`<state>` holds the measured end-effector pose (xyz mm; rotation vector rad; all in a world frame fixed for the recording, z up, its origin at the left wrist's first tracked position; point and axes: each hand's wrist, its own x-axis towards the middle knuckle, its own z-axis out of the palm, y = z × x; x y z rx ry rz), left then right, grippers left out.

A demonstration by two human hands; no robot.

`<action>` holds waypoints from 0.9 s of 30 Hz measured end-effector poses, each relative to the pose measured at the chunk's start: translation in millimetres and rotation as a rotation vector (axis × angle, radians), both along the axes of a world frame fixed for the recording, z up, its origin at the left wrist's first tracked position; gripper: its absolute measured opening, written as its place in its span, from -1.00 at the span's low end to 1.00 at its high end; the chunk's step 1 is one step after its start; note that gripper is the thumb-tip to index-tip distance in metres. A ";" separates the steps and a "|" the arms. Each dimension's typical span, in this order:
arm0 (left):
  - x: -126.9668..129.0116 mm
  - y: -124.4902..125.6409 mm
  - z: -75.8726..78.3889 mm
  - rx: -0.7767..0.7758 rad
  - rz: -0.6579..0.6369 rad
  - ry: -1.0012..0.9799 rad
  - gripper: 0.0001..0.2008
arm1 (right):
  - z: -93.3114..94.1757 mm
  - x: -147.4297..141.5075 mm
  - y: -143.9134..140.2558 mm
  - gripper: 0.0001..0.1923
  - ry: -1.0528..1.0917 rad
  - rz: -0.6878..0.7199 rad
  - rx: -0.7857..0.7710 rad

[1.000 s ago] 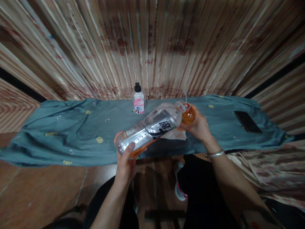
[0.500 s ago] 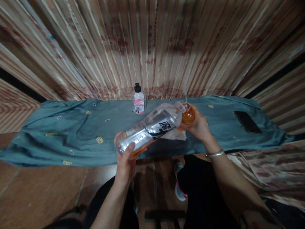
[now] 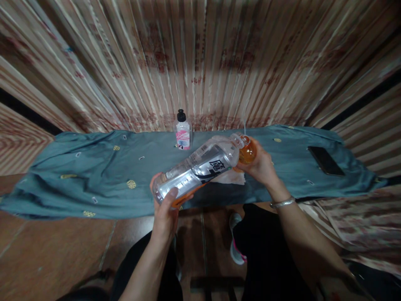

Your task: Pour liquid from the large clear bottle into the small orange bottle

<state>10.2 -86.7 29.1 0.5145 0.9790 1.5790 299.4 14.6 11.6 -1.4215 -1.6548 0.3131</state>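
1. The left hand (image 3: 165, 211) grips the base end of a large clear plastic bottle (image 3: 197, 169); the thumb lies across the bottle wall and the fingers wrap underneath.
2. The bottle is tilted, base low at the left and neck high at the right. It hangs above the near edge of the blue-green cloth (image 3: 94, 175).
3. The bottle label is dark and carries one large white Chinese character; the smaller print is too fine to read.
4. The right hand (image 3: 261, 167) is clenched around a small round container of orange liquid (image 3: 247, 152). The bottle neck meets the top of this container.
5. A metal bangle (image 3: 282, 203) sits on the right wrist.
6. A white crumpled piece (image 3: 230, 177) lies on the cloth beneath the bottle.
7. A small bottle with a black cap (image 3: 182, 131) and a pink-and-white label stands upright at the far edge of the cloth, near the striped curtain (image 3: 200, 62). Its print is unreadable.
8. A dark phone (image 3: 324, 160) lies flat toward the right end of the cloth, well apart from both hands.
9. The left half of the cloth holds open room. Its near edge hangs over brown floor tiles (image 3: 56, 255).
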 end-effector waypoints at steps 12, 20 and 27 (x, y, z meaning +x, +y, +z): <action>0.5 1.8 -2.2 -0.001 0.006 -0.008 -0.31 | -2.6 1.7 0.9 -0.03 0.018 0.027 -0.011; -0.2 2.4 -4.8 0.006 0.006 -0.011 -0.30 | -0.9 0.9 0.8 -0.05 0.010 0.006 -0.008; -0.4 3.2 -4.8 0.013 -0.002 -0.009 -0.33 | -1.3 1.4 1.3 -0.05 0.007 0.014 0.007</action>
